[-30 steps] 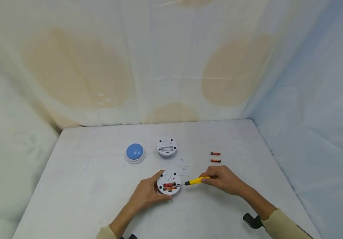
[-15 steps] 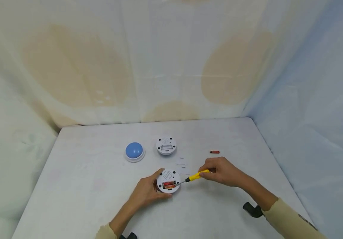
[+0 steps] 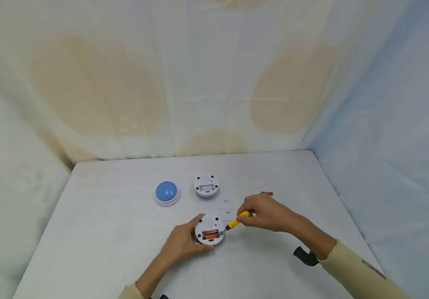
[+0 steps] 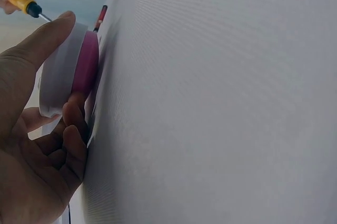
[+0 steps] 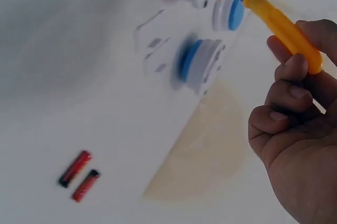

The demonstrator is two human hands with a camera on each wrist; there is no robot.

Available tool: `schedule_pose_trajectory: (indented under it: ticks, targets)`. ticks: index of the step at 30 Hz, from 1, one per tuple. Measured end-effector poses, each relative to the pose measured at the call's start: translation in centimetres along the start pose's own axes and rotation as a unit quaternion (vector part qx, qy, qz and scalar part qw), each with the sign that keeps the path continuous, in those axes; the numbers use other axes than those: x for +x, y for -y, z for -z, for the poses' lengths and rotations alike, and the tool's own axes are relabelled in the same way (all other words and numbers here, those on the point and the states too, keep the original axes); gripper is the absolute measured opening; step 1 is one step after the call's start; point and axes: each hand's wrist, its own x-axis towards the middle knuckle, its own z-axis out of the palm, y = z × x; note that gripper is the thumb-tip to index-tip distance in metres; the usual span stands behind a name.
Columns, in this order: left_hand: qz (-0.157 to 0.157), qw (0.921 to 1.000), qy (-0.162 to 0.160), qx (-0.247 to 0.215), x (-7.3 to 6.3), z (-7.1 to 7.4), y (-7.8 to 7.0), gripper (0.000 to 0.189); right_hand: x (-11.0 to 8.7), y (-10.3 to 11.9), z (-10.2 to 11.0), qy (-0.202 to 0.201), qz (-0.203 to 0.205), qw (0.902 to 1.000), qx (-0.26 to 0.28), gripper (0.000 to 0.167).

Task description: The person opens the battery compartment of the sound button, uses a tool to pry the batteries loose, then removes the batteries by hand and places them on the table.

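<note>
My left hand (image 3: 180, 241) grips a round white push-button buzzer (image 3: 209, 221) turned upside down, thumb and fingers around its sides. Its pink dome (image 4: 87, 66) faces the table in the left wrist view. Two red batteries (image 3: 210, 234) lie in its uncovered battery compartment. My right hand (image 3: 268, 214) holds a screwdriver (image 3: 239, 220) by its yellow handle, pinched between thumb and fingers. The metal tip points down at the right end of the compartment; whether it touches the batteries is too small to tell.
Behind stands a blue-domed buzzer (image 3: 166, 191). Beside it, another upside-down buzzer (image 3: 206, 185) shows a bare compartment. Two thin white covers (image 3: 226, 204) lie near the held buzzer. Two loose red batteries (image 5: 80, 176) lie on the table (image 3: 106, 232), partly hidden by my right hand in the head view.
My right hand has moved left and slightly up, and the screwdriver now stands steeper at the compartment's right end. The left hand keeps its hold on the buzzer.
</note>
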Motion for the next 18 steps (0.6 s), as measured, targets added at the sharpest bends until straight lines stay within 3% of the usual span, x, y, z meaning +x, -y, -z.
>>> schedule_pose_trajectory:
  ticks: [7, 18]
  targets:
    - [-0.002, 1.0000, 0.001, -0.007, -0.1, -0.1, 0.2, 0.103, 1.1, 1.6, -0.1, 0.012, -0.004, 0.9998, -0.012, 0.015]
    - [-0.010, 0.9998, -0.013, 0.007, -0.1, -0.2, 0.2, 0.104, -1.1, -1.6, -1.3, -0.022, -0.037, 0.9969, 0.066, 0.018]
